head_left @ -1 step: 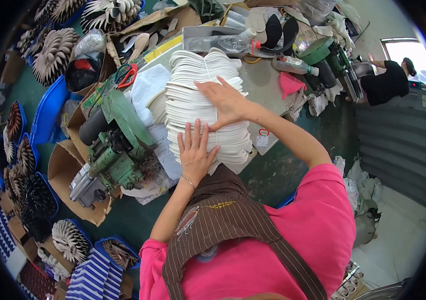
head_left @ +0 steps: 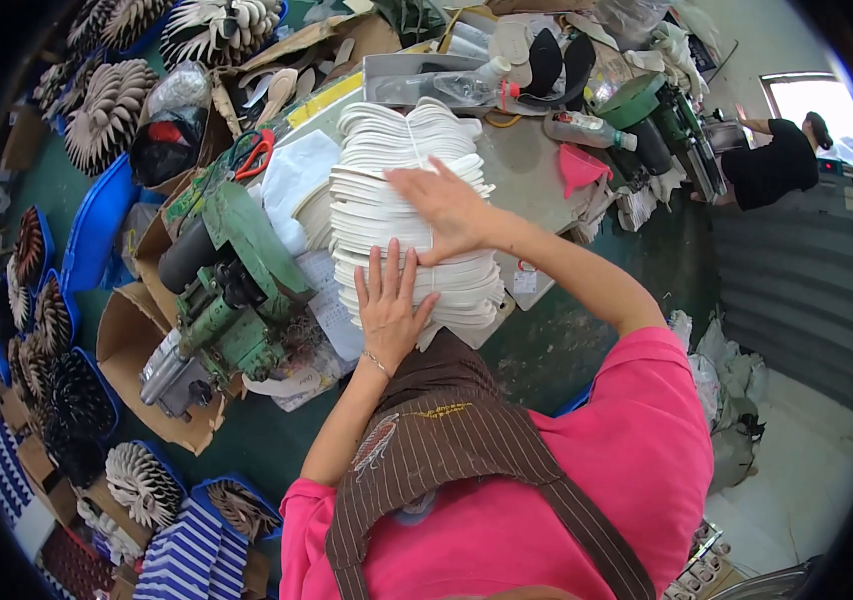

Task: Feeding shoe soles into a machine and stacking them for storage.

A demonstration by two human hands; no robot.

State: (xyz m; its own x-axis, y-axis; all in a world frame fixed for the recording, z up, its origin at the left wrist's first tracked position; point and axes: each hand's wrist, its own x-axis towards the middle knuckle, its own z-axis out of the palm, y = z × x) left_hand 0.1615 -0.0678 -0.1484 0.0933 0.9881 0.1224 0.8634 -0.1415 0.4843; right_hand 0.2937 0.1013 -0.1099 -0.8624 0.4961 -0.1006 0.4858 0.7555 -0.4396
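The fingers (head_left: 393, 272) of the left hand (head_left: 393, 312) are straight and a little spread, lying flat on the lower part of a stack of thin white pieces (head_left: 361, 205). The fingers of the right hand (head_left: 454, 212) are extended too, slightly blurred, reaching across the middle of the stack from its right side, the thumb pointing toward the left fingertips. Neither hand closes around anything; whether the right fingertips press down cannot be told.

The stack lies on the table (head_left: 536, 190) directly in front of the person, its curved pieces packed edge to edge, with a thin tie across its upper part. Just left of it are a white sheet of paper (head_left: 296, 185), red-handled scissors (head_left: 261, 153) and a green machine (head_left: 271, 250). Beyond its far end, a clear bottle (head_left: 436, 88) lies in a grey tray (head_left: 378, 68). To the right are a second bottle (head_left: 586, 130) and a pink funnel (head_left: 581, 170).

Farther out, blue bins (head_left: 96, 232) stand at the left, and a person in black (head_left: 771, 168) is at the far right.
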